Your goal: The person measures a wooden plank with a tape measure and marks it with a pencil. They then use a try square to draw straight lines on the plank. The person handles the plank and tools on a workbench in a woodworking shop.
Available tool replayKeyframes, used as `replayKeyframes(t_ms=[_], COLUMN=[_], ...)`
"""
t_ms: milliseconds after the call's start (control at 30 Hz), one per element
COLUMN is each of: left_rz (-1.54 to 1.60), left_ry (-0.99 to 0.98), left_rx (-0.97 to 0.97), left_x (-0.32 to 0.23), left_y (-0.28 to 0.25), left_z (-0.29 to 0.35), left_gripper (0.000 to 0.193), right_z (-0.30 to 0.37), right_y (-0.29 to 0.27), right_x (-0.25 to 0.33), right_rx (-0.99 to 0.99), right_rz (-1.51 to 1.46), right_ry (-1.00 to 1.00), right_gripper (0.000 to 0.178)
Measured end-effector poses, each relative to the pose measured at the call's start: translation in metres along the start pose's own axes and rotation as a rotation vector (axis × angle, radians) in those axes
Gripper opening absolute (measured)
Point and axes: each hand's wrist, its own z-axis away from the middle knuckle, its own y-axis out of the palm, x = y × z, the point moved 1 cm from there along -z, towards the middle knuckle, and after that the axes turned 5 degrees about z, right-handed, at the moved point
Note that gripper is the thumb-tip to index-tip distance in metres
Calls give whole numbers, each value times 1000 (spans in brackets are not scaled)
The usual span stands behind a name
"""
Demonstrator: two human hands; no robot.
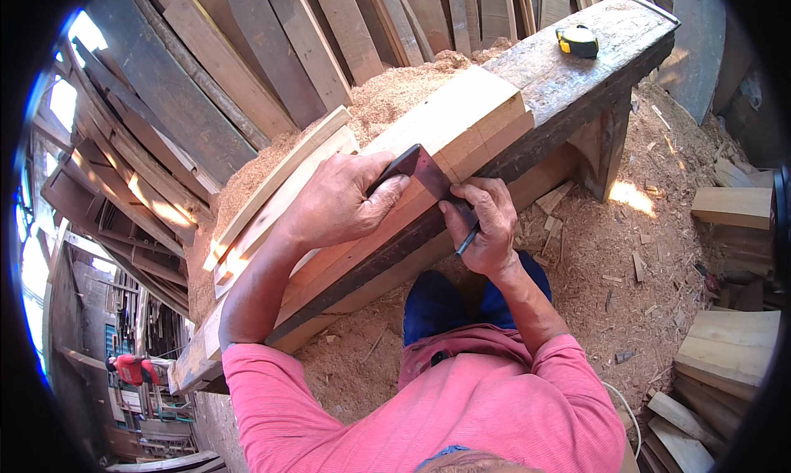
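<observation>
A squared wooden beam (465, 106) lies along a worn wooden bench, with thin lines across its near side. My left hand (342, 199) is closed on a dark try square (430, 175), its thumb and fingers pinching the thicker part. The square's flat blade lies against the beam's near side. My right hand (488, 217) is closed around a dark, thin pencil (468, 239), close to the blade's edge; the pencil's tip is hidden by the fingers. Lighter wooden strips (280, 189) lie beyond my left forearm.
A yellow and black tape measure (577, 41) sits on the bench (606, 61) at its far right end. Planks (288, 36) lean at the back above heaped sawdust (404, 90). Wood blocks (729, 345) are stacked at the right. A red power tool (133, 369) appears at the lower left.
</observation>
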Motion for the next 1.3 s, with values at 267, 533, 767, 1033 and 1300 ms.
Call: replayKeyframes(t_ms=[267,533,767,1033,1300], left_rz=[9,-31,-47,1,-57], left_ry=[-7,23,98,-18,105], left_rx=[12,-26,-37,10,-48], left_x=[-1,1,4,0,3], left_y=[-1,3,3,0,3], left_z=[0,1,1,0,0], left_gripper=[21,20,21,21,20], right_z=[0,-1,4,4,-1], right_y=[1,-25,-52,-48,-30], right_x=[-1,-2,-5,-6,4], right_rx=[5,-45,-182,-215,86], right_rz=[-7,-67,-263,-299,-12], right_ry=[11,151,363,313,221], right_gripper=[36,36,76,69,26])
